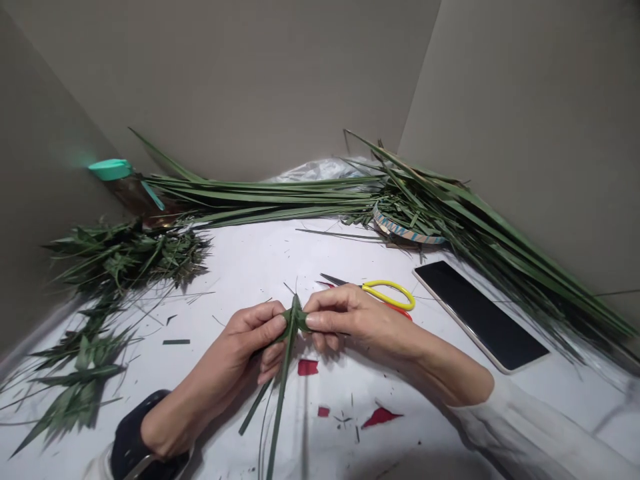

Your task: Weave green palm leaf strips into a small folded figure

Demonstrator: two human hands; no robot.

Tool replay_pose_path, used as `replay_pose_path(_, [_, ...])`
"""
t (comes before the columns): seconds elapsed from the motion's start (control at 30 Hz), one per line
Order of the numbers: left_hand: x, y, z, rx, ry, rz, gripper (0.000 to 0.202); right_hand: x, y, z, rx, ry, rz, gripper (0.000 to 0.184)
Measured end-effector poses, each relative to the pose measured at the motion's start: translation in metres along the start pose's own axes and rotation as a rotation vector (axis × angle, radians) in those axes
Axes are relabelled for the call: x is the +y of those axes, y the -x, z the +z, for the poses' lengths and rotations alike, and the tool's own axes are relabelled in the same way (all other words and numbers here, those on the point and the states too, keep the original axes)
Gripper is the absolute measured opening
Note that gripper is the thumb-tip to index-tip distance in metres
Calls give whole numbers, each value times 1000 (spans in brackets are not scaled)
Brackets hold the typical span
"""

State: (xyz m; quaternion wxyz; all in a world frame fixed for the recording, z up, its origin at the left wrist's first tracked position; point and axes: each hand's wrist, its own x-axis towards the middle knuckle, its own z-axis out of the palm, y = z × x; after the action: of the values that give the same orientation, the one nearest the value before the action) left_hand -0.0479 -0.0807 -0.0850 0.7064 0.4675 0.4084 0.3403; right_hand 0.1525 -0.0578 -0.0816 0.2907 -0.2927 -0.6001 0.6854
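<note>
Between my two hands is a small folded piece of green leaf strips [295, 312], with long strip ends hanging down toward me. My left hand [257, 333] pinches its left side between thumb and fingers. On its right side, my right hand [340, 317] pinches a short folded part the same way. Just beyond my right hand lie scissors [387, 293] with yellow and red handles, partly hidden by that hand. Red scraps [307, 367] lie on the white table below the hands.
A dark-screened phone [480, 313] lies at the right. Long green leaves [280, 197] stretch along the back, near a round tray [407, 232] of cut pieces. Finished-looking leaf shapes [125, 257] are heaped at the left, before a bottle with a turquoise lid [111, 169].
</note>
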Motion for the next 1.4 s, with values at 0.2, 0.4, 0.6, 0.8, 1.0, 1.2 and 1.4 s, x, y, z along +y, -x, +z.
replay_pose_path(0.2, [-3, 1, 0, -44, 153, -10, 24, 1, 0, -1, -47, -151, 43, 25])
replay_pose_path(0.4, [-5, 2, 0, -77, 229, -16, 24, 4, 0, -1, -99, -170, 37, 26])
replay_pose_path(0.6, [-6, 2, 1, -90, 243, -39, 14, 3, 0, 0, -93, -179, 46, 24])
replay_pose_path(0.8, [-5, 0, -1, -31, 270, -49, 20, -2, 2, 1, -57, -77, 40, 23])
replay_pose_path(1.0, [-3, -1, -4, -19, 263, -56, 15, -1, 2, 1, 38, -14, 34, 27])
replay_pose_path(1.2, [-4, -2, -5, -49, 284, -67, 9, -1, 1, 0, 29, -74, 58, 28])
replay_pose_path(1.4, [-6, -3, -3, -79, 303, -86, 17, 0, 1, -1, -5, -92, 67, 30])
